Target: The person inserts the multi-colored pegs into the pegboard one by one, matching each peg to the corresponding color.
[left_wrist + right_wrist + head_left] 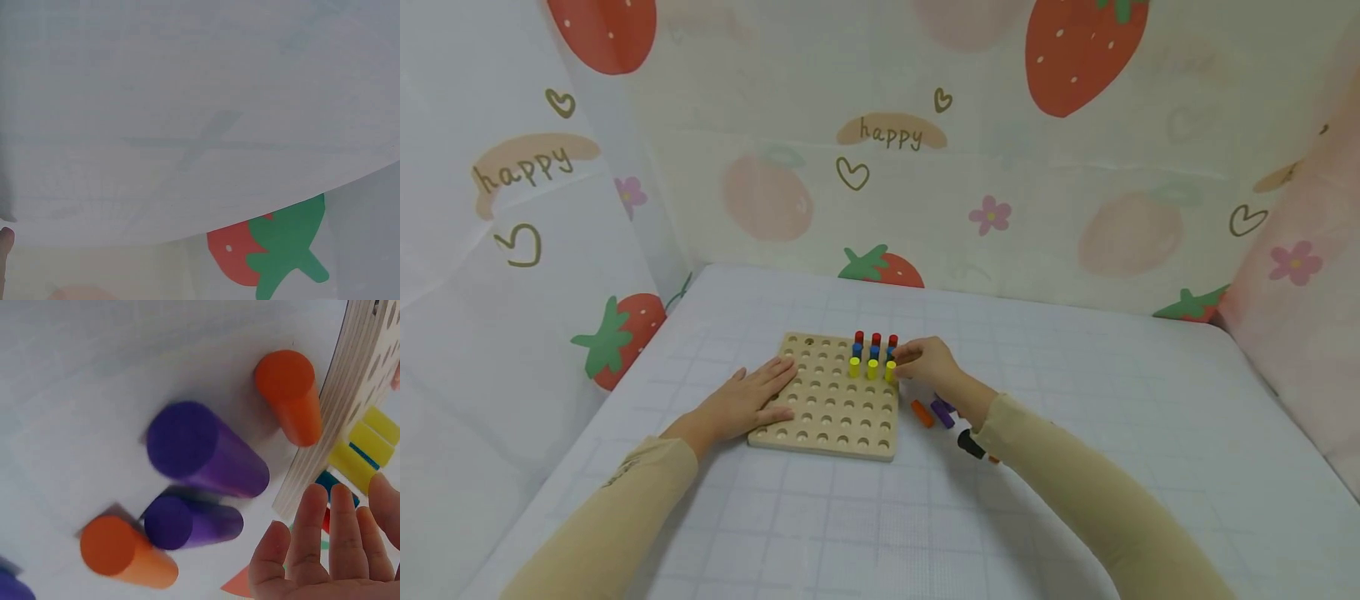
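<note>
A wooden pegboard [831, 417] with rows of round holes lies on the table. My left hand [741, 404] rests flat on its left edge, fingers spread; only a fingertip [6, 240] shows in the left wrist view. At the board's back right stand three red pegs [876, 338], a row of blue pegs [874, 353] and three yellow pegs [872, 369]. My right hand [928, 364] is at the rightmost yellow peg, partly covering the blue row's end. In the right wrist view its fingers [347, 531] are extended near the yellow pegs [353, 465]; contact is unclear.
Right of the board lie loose pegs, including an orange peg [290, 394], a purple peg [206, 450], a second purple peg [190, 523] and another orange peg [125, 553]. A black and white object [970, 444] sits under the right wrist. Strawberry-print cloth [887, 200] walls the table.
</note>
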Action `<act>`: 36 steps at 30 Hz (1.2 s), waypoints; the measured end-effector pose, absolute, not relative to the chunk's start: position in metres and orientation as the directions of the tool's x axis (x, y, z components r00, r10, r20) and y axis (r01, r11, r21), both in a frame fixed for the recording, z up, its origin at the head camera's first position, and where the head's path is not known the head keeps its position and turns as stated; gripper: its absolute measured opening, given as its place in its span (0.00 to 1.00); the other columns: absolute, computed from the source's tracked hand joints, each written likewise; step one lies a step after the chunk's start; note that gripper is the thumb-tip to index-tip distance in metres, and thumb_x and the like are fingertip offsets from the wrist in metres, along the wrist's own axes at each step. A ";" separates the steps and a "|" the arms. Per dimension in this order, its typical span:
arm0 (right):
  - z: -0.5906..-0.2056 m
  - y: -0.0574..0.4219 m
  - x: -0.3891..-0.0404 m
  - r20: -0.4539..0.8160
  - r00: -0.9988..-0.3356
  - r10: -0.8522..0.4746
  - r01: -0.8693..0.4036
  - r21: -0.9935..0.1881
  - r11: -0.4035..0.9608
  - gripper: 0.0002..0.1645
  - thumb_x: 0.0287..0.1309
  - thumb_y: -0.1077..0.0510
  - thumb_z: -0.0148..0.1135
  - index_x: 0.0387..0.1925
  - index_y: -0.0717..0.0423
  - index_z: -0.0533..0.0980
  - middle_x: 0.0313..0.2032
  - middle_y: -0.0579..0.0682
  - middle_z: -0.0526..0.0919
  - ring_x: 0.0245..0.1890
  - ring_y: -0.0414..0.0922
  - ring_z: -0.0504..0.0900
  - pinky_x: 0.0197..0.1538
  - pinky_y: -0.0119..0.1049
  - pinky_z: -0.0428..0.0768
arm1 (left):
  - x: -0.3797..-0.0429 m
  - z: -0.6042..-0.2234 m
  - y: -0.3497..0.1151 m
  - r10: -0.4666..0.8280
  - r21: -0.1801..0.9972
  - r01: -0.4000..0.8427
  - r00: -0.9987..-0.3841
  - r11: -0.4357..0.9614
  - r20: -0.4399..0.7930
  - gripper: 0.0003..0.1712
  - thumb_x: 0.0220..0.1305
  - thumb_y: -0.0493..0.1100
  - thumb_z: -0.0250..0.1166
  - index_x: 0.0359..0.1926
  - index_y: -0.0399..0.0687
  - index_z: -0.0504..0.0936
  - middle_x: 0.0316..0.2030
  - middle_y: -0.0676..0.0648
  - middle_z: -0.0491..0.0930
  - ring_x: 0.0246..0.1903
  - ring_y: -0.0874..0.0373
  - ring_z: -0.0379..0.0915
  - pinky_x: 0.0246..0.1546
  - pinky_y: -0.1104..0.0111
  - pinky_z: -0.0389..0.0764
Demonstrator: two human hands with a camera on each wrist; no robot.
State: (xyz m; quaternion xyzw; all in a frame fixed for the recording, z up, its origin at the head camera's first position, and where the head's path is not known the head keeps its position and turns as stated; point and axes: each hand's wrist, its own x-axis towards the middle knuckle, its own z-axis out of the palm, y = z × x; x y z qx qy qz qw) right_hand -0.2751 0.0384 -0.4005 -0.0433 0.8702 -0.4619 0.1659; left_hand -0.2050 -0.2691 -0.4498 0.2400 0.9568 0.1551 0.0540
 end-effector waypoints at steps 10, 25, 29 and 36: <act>-0.388 0.063 -0.272 -0.254 -0.934 -0.253 0.068 -0.819 0.570 0.16 0.60 0.66 0.64 0.51 0.64 0.80 0.43 0.55 0.85 0.45 0.49 0.82 0.53 0.44 0.77 | -0.203 -0.449 -0.267 0.473 0.321 0.442 -0.881 0.838 -0.023 0.45 0.70 0.64 0.52 0.75 0.40 0.53 0.75 0.40 0.49 0.73 0.43 0.41 0.65 0.36 0.45; -0.384 0.113 -0.270 -0.265 -0.914 -0.308 -0.004 -0.751 0.660 0.21 0.59 0.63 0.66 0.53 0.66 0.78 0.48 0.61 0.80 0.50 0.54 0.76 0.56 0.49 0.74 | -0.197 -0.444 -0.265 0.468 0.327 0.435 -0.883 0.839 -0.026 0.44 0.70 0.62 0.53 0.75 0.39 0.54 0.74 0.39 0.50 0.73 0.43 0.42 0.64 0.35 0.45; -0.385 0.124 -0.268 -0.291 -0.893 -0.342 -0.015 -0.742 0.670 0.23 0.59 0.62 0.66 0.56 0.66 0.76 0.52 0.63 0.78 0.54 0.57 0.74 0.59 0.52 0.71 | -0.196 -0.443 -0.265 0.470 0.329 0.438 -0.882 0.837 -0.023 0.44 0.70 0.62 0.53 0.75 0.39 0.54 0.74 0.38 0.50 0.73 0.42 0.42 0.64 0.35 0.46; -0.387 0.137 -0.265 -0.322 -0.869 -0.376 -0.032 -0.721 0.692 0.27 0.60 0.61 0.65 0.60 0.66 0.74 0.54 0.65 0.77 0.56 0.58 0.73 0.60 0.54 0.70 | -0.194 -0.439 -0.263 0.474 0.327 0.442 -0.880 0.835 -0.020 0.44 0.70 0.62 0.53 0.74 0.39 0.54 0.74 0.38 0.51 0.73 0.42 0.43 0.64 0.35 0.47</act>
